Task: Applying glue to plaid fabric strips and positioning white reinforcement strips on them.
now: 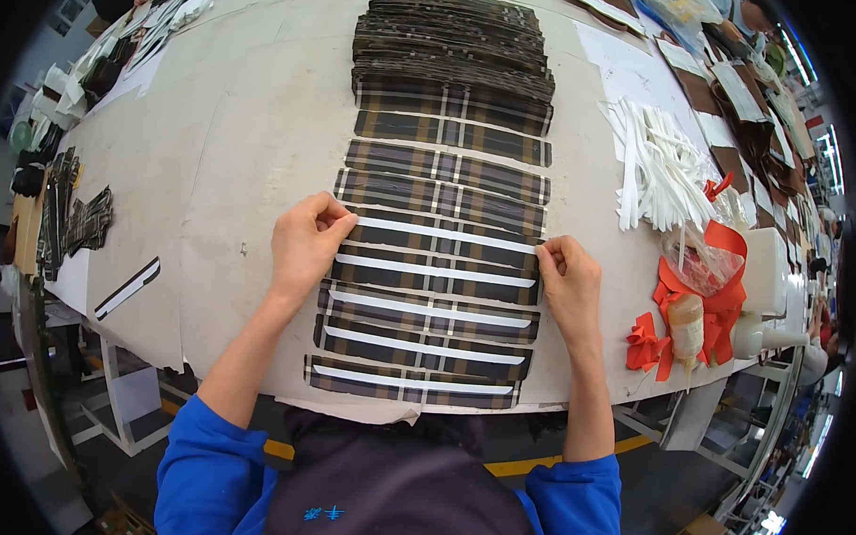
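**Op:** Logging from my remote station. The left hand point(304, 242) sits at centre-left of the frame, fingers curled together, pinching the left end of a white strip point(443, 234). The right hand point(567, 280) is at centre-right, fingers likewise closed on the right end of that same strip.

**Obs:** Where does the strip lie?

**Op:** Across a dark plaid fabric piece point(439, 223) in the centre of the frame, spanning it edge to edge. That piece belongs to an overlapping row of plaid pieces point(427, 305) running from the lower centre up toward the top. I count four lower pieces, nearer the bottom edge, each already carrying a white strip.

**Obs:** And above the hands?

**Op:** Bare plaid pieces, no strips, leading to a denser stack point(454, 51) at top centre. All rest on a pale worktable point(234, 138).

**Obs:** Surroundings?

**Op:** Pile of loose white strips point(658, 167) at upper right, well apart from the right hand. Orange-red scraps with a clear plastic bag point(696, 277) at right centre. More plaid cuttings point(71, 222) at the left edge, plus one single strip-bearing piece point(126, 288) at lower left. Another person's arm shows at the top right corner; I cannot tell what it does.
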`<state>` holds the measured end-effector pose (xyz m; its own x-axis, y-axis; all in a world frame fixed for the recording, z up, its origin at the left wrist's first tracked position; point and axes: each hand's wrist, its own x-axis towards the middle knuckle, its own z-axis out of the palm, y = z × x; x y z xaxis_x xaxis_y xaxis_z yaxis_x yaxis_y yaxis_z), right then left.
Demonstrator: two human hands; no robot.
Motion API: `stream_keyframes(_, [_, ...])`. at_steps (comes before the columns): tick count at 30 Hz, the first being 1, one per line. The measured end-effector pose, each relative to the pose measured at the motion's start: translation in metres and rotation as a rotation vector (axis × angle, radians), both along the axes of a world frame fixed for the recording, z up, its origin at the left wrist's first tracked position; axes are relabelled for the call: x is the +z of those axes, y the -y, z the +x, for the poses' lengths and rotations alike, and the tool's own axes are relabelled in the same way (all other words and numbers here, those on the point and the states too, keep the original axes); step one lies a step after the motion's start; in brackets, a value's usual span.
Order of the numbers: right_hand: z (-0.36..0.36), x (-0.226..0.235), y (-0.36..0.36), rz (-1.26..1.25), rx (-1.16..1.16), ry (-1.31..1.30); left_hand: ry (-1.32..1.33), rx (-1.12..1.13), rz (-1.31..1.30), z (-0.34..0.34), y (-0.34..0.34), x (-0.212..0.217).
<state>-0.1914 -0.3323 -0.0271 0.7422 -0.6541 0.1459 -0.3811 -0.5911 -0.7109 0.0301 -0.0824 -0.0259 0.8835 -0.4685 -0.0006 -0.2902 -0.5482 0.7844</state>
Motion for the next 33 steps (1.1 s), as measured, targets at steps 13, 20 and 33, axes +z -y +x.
stream_keyframes(13, [-0.001,-0.005,0.004,0.022,0.006,-0.007,0.001,-0.008,0.005,-0.001,0.001,-0.002])
stream_keyframes(20, [0.003,-0.007,0.006,0.012,0.009,0.015,0.029,-0.013,0.019,0.002,0.000,-0.003])
stream_keyframes(33, [0.001,0.016,-0.010,-0.352,-0.166,-0.095,0.107,0.011,0.043,0.002,-0.003,-0.011])
